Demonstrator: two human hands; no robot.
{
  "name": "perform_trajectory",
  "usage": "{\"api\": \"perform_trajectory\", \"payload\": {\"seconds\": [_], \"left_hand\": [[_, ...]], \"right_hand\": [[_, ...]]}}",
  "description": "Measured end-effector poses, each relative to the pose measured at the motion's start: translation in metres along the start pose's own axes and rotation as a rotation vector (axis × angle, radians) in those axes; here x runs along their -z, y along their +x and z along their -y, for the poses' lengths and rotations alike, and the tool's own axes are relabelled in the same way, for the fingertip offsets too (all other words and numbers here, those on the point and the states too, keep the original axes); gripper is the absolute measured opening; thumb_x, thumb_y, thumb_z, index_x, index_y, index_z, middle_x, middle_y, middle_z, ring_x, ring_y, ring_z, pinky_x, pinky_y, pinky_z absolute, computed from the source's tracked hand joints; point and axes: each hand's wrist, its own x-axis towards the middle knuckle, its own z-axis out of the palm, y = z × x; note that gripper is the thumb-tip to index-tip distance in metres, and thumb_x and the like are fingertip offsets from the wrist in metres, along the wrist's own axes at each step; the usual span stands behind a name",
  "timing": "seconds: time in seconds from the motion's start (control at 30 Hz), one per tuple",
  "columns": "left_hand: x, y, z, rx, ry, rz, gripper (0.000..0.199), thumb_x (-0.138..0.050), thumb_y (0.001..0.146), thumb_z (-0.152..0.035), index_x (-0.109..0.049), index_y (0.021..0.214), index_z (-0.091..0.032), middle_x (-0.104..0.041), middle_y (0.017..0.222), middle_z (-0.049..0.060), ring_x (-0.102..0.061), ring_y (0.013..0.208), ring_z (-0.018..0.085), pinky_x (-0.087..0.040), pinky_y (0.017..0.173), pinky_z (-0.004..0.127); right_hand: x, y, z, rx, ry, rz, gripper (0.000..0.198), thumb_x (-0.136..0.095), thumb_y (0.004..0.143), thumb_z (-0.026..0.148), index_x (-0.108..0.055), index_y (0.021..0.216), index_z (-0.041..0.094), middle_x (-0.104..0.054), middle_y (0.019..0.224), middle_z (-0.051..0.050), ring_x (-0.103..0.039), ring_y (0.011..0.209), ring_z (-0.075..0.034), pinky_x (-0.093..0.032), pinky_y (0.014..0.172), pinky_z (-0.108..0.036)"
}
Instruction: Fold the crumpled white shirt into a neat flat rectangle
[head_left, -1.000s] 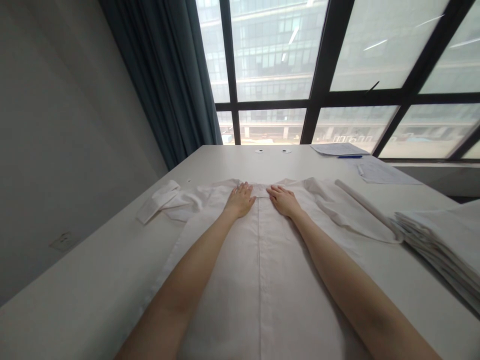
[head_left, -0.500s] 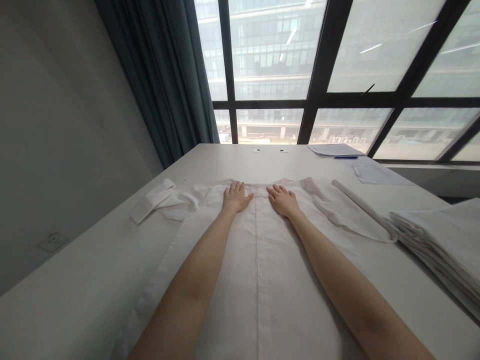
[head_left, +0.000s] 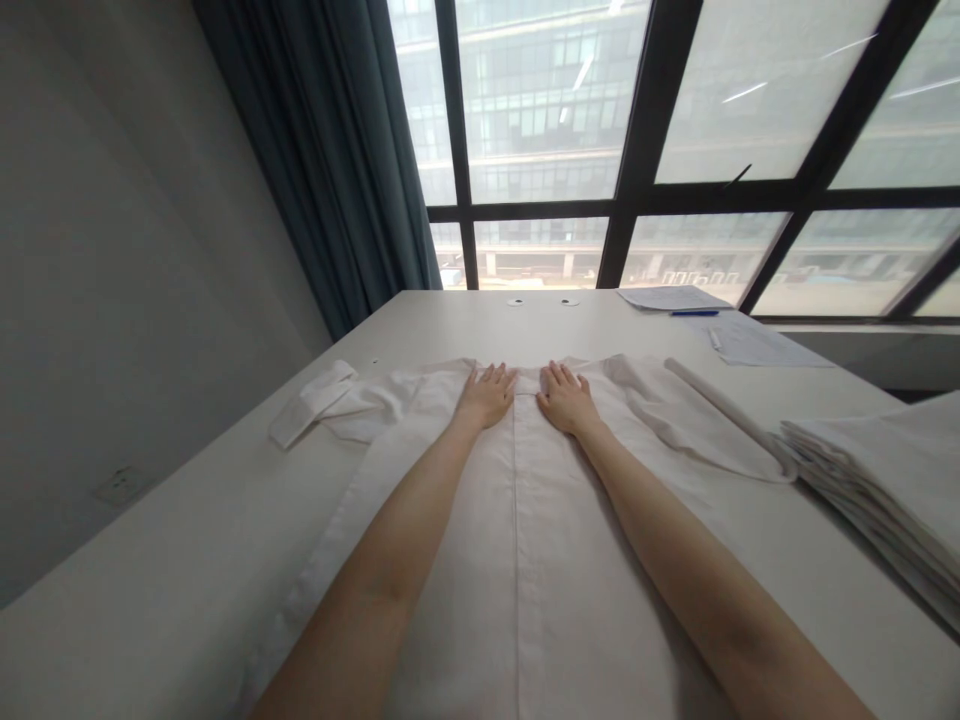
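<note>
Garment (head_left: 465,600) lies spread, left hand (head_left: 486,400) now nearer its centre seam (head_left: 516,550).

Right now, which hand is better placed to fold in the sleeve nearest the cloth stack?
Probably the right hand: it rests on the garment, on the same side of its centre line as that sleeve. The left hand lies past that line, farther away, and would likely cross the right.

Blue curtain (head_left: 337,150) beside bright window (head_left: 551,120)
</note>
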Motion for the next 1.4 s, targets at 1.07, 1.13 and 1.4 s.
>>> {"api": "perform_trajectory", "payload": {"seconds": [1.07, 1.13, 1.4], "left_hand": [[0.005, -0.082, 0.079, 0.128, 0.060, 0.057, 0.067, -0.023, 0.099, -0.052, -0.026, 0.152, -0.011, -0.020, 0.159, 0.016, -0.020, 0.147, 0.027, -0.021, 0.117, 0.043], [0.008, -0.095, 0.087, 0.151, 0.083, 0.008, 0.060, -0.026, 0.100, -0.043, -0.032, 0.148, -0.008, -0.027, 0.157, 0.017, -0.024, 0.146, 0.027, -0.021, 0.117, 0.043], [0.016, -0.137, 0.041, 0.035, 0.086, -0.069, 0.050, -0.035, 0.098, -0.031, -0.041, 0.143, -0.011, -0.033, 0.155, 0.016, -0.030, 0.143, 0.024, -0.023, 0.116, 0.040]], "right_hand": [[0.016, -0.021, -0.043, 0.029, -0.009, 0.083, 0.038, -0.059, 0.093, 0.036, -0.055, 0.126, 0.018, -0.057, 0.128, -0.010, -0.060, 0.107, -0.024, -0.052, 0.089, -0.047], [0.026, -0.036, -0.053, 0.052, -0.023, 0.063, 0.038, -0.059, 0.093, 0.036, -0.055, 0.127, 0.018, -0.056, 0.130, -0.010, -0.058, 0.111, -0.025, -0.049, 0.092, -0.049], [0.093, -0.110, -0.133, -0.181, -0.146, -0.183, 0.042, -0.035, 0.094, 0.016, -0.060, 0.127, 0.014, -0.061, 0.127, -0.022, -0.052, 0.119, -0.033, -0.035, 0.096, -0.051]]}}
